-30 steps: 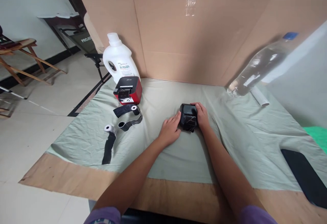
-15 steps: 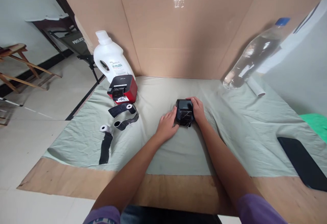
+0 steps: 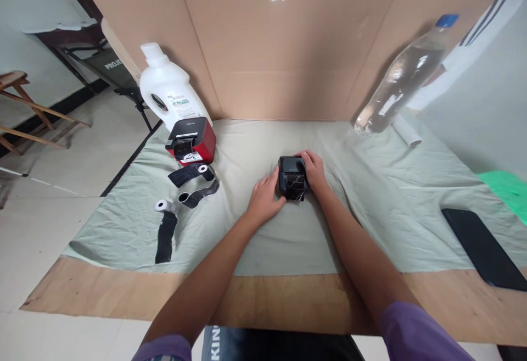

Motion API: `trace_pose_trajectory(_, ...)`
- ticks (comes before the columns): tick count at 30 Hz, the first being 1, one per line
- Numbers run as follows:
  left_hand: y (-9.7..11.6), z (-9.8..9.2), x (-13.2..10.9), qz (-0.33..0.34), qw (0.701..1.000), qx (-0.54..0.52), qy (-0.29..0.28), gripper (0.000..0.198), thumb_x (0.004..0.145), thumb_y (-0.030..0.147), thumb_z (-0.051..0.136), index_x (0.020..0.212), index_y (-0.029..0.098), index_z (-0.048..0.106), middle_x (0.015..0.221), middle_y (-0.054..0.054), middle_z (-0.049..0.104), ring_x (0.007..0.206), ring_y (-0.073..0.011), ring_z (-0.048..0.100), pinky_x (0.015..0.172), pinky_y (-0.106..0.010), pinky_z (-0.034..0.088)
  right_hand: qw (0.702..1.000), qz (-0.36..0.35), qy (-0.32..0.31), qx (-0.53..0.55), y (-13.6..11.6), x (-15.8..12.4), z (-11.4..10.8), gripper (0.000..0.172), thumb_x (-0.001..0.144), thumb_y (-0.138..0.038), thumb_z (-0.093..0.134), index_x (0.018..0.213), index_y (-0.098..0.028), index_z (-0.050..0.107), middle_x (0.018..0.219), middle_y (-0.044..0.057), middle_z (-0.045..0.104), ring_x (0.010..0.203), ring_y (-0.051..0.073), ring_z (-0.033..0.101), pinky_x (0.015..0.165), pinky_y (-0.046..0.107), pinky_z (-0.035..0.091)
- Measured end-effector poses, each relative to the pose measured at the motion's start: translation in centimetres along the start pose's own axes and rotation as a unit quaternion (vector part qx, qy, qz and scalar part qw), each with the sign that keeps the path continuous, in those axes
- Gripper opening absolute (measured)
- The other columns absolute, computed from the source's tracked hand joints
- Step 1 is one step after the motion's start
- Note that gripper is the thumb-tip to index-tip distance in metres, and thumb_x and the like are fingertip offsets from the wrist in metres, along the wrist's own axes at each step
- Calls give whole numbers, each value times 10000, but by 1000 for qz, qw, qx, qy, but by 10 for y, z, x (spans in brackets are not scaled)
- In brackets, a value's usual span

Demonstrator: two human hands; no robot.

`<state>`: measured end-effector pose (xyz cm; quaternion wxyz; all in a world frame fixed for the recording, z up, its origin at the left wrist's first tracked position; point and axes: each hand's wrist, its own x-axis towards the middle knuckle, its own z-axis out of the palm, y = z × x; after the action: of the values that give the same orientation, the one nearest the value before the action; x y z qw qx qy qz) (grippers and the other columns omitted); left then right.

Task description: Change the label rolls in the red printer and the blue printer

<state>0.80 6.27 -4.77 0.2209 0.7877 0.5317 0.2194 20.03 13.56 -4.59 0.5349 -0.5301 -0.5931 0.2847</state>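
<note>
A small black receipt printer point(image 3: 293, 166) sits on the cloth in the middle, with a strip of black printed paper point(image 3: 295, 186) hanging from its front. My left hand point(image 3: 265, 198) presses along its left side, fingers together and thumb low near the front. On the other side, my right hand point(image 3: 314, 171) curls around the right edge, its fingertips on the top rear corner. Between them the two hands hold the printer on the table. My palms and the printer's underside are hidden.
At left stand a red and black printer point(image 3: 193, 138) and a white detergent jug point(image 3: 171, 89). Blackened paper rolls point(image 3: 164, 229) lie nearby. A water bottle point(image 3: 407, 78) leans at back right beside a white tube point(image 3: 407, 130). A phone point(image 3: 483, 245) lies right. A cardboard panel point(image 3: 280, 42) stands behind.
The view has shifted slightly, so everything sits a little further left and higher. Both hands stay on the black printer, which has not visibly moved on the cloth.
</note>
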Motion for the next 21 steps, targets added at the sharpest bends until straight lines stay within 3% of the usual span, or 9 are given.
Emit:
trace_pose_trajectory(9, 0, -2, 0, -2, 1000, 26, -5, 931, 832, 388, 641, 1618, 185, 187, 1450, -149, 564, 1373, -331, 442, 1119, -469, 347, 1000, -8, 0, 5, 2, 0, 1, 361, 925, -491, 458, 811, -224, 673, 849, 44, 704, 867, 226, 629, 859, 360, 474)
trace_pose_trajectory(16, -1, -11, 7, 28, 995, 94, -24, 942, 844, 406, 651, 1610, 101, 197, 1255, -179, 655, 1169, -339, 577, 1009, -437, 445, 1000, 1, 10, 10, 5, -2, 2, 360, 940, -545, 453, 1111, -246, 558, 1008, 80, 751, 1003, 260, 670, 942, 423, 475)
trace_pose_trajectory(21, -5, -13, 13, 23, 996, 81, -23, 956, 807, 446, 706, 1588, 107, 271, 1154, -150, 684, 1096, -320, 628, 1004, -421, 462, 1000, 10, 13, 4, 5, -1, 2, 414, 935, -584, 454, 1180, -256, 512, 1088, 104, 742, 1041, 280, 671, 955, 447, 472)
